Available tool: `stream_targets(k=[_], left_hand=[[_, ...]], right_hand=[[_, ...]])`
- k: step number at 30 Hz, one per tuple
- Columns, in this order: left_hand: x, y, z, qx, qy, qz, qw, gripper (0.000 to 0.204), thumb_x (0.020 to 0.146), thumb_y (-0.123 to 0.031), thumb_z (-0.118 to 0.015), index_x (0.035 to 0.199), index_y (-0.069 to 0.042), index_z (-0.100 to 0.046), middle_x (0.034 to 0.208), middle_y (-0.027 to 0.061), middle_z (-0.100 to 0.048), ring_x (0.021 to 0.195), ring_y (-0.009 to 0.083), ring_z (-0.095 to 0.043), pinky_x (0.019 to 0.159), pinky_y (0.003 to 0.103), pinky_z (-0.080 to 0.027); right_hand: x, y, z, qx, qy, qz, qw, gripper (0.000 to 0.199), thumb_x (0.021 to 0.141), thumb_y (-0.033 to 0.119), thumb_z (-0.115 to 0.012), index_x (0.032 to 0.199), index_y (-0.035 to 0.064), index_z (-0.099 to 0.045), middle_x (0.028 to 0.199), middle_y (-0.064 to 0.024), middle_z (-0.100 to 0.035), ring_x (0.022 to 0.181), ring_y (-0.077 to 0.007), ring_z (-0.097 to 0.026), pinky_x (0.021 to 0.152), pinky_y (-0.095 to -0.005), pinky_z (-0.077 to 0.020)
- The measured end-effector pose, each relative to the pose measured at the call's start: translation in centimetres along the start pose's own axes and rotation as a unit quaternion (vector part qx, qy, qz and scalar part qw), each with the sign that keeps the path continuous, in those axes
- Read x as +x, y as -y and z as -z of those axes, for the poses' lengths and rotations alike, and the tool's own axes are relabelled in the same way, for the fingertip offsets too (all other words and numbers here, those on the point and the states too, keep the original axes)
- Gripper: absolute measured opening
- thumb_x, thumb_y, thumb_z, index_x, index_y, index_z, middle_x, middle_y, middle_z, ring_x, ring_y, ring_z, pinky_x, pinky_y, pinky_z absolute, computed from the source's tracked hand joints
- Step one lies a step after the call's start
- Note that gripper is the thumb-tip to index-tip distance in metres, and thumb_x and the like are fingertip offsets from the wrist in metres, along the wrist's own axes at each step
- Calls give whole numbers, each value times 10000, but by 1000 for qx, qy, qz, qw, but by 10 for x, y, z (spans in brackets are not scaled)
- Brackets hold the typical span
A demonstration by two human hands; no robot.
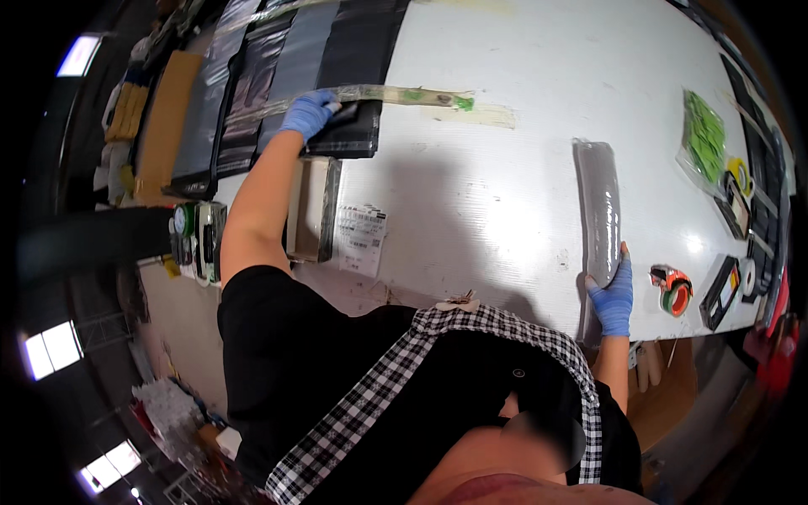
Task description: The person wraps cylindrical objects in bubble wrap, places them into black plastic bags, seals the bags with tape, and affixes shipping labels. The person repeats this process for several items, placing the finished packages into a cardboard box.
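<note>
Both my hands wear blue gloves. At the far left, my left hand (310,115) is closed on the edge of a black plastic bag (358,130), one of several dark bags laid side by side under a strip of clear tape (404,95). The bag's front part looks lifted and creased by the fingers. On the right, my right hand (612,296) grips the near end of a long, narrow package (598,215) in shiny grey transparent wrapping. The package lies on the white table, pointing away from me.
Left of centre, an open shallow box (313,210) stands beside printed label sheets (361,241). Toward the right edge are a bag of green items (704,139), an orange tape dispenser (672,289) and a dark framed device (720,292). A cardboard sheet (168,126) stands at the far left.
</note>
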State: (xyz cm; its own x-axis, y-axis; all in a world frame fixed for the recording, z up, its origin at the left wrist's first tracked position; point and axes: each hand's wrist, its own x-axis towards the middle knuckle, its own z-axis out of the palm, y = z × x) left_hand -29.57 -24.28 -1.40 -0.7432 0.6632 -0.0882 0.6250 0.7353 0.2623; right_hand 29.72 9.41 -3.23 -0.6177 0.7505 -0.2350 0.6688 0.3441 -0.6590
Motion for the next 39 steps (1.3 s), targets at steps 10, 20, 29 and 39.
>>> stream_targets(k=[10,20,29,39], left_hand=[[-7,-233,285,-49,-560,-170,809,395,931,-457,-614,1142,-134,-698,1120,109,-705,1039,260,-660,903,347,-495],[-122,-378,-68,-118,-326,-406,845,96,923,-180,-621,959,-92,-610,889,115,-619,802,320,-617,719,406,-521],[-101,-361,-195,-206,54,-248,945,137,854,-155,-683,962,-79,-722,904,116,-718,816,252,-675,766,350,-530],[-124,-371,-152,-206,-62,-216,952,121,856,-177,-702,886,-60,-710,801,100,-670,716,264,-635,697,358,-512]], right_hand=[[-69,-5,11,129,-1,-32,991,1136,669,39,-741,1577,153,-68,1313,-225,-561,1108,-291,-624,958,-335,-504],[-179,-63,5,261,-123,105,952,1038,665,-1,-727,1560,112,-213,1441,-129,-468,1298,-251,-472,1071,-366,-408],[-186,-43,-17,19,14,100,995,971,660,157,-769,1517,304,-335,1202,-180,-553,1020,-347,-616,901,-390,-519],[-164,-6,14,-314,81,62,944,960,685,201,-792,1497,427,-332,1228,-181,-550,985,-340,-618,809,-420,-543]])
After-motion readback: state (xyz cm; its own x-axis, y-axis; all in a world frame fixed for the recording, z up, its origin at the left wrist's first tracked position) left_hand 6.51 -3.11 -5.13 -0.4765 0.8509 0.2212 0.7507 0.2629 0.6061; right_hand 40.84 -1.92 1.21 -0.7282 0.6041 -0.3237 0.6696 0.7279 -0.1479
